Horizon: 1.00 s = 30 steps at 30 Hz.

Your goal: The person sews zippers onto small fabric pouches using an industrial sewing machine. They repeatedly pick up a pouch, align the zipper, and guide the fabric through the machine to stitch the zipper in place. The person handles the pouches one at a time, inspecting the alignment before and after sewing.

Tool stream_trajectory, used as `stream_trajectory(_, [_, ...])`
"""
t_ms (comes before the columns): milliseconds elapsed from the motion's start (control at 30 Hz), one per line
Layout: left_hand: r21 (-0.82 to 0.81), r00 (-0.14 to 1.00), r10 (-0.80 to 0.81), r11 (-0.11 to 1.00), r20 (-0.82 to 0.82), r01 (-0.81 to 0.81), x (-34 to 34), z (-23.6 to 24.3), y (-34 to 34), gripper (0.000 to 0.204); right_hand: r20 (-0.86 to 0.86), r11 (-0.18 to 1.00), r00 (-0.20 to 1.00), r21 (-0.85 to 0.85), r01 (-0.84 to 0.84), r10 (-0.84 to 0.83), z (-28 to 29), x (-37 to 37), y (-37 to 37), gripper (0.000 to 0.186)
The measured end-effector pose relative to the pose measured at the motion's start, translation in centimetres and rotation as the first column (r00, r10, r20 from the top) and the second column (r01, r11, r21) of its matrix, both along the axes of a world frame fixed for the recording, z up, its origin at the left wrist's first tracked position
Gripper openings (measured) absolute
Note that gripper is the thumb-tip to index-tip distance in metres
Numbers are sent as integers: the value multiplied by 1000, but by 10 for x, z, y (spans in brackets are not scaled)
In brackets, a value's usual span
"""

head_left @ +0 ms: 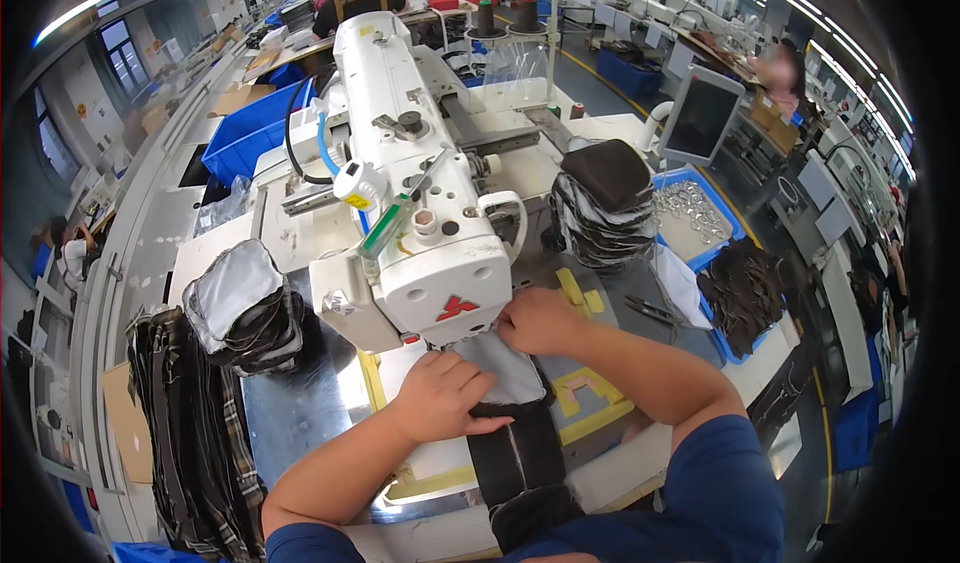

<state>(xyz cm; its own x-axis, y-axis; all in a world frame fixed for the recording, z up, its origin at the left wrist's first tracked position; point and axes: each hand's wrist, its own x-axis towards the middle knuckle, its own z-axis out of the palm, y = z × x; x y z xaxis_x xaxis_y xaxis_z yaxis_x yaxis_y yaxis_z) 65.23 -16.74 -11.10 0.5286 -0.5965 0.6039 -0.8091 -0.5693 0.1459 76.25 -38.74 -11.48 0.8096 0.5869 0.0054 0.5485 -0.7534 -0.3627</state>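
Note:
A white industrial sewing machine (440, 253) stands in front of me, its head over the work. Under the head lies a grey fabric panel (515, 371) with a dark edge, and a black strap (518, 458) with a light line down its middle runs from it toward my body. My left hand (442, 395) rests at the panel's left side, fingers bent and apart, thumb stretched across toward the strap. Beside the needle area my right hand (540, 321) is closed at the panel's upper right edge; its fingertips are partly hidden by the machine head.
Stacked fabric pieces stand left (240, 308) and right (605, 203) of the machine. Dark strips (190, 433) hang at the left. Blue trays hold metal parts (690, 213) and brown strips (745, 293). Snips (652, 309) lie right of my hand. A monitor (700, 113) stands behind.

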Motion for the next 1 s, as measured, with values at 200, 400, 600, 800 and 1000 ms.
stream_trajectory(200, [126,987,4,992,-158,16,-1,-3,-4,50,-119,987,993,158,35,-16,-7,-12,-44,18])
stream_trajectory(400, [-200,996,-32,979,77,47,-4,-32,14,41,6,820,963,522,-234,271,10,-48,-65,49])
stream_trajectory(600, [-604,998,-61,794,32,68,-6,-45,6,57,-154,763,988,639,94,8,22,-84,-64,37])
stream_trajectory(800, [-473,983,-69,881,-171,-20,-7,-57,15,53,-54,518,879,790,327,-474,123,-124,-158,30])
stream_trajectory(1000, [-388,966,-77,921,-247,-26,-4,-53,6,42,141,235,815,972,-6,-563,233,-198,-267,19])
